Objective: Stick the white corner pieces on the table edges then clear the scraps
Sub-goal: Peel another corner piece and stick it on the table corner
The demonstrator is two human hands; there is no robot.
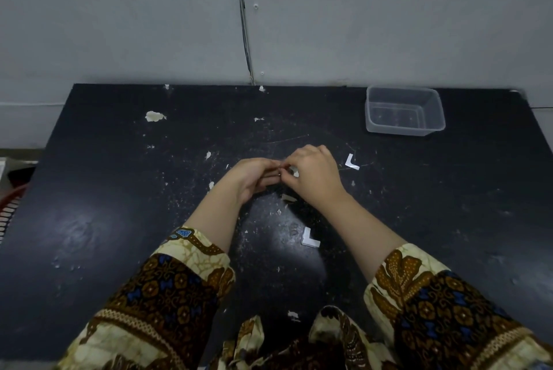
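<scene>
Both hands, left hand [254, 173] and right hand [314, 173], pinch one small white corner piece [294, 172] together; seemingly light, flimsy, sticky-backed, best held by its edges.

white L-shaped corner pieces [352, 162], [310, 238], flat on table [104, 190]

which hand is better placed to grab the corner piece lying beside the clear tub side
Right. The right hand sits next to that white corner piece; the left hand is farther off, on the other side.
</scene>
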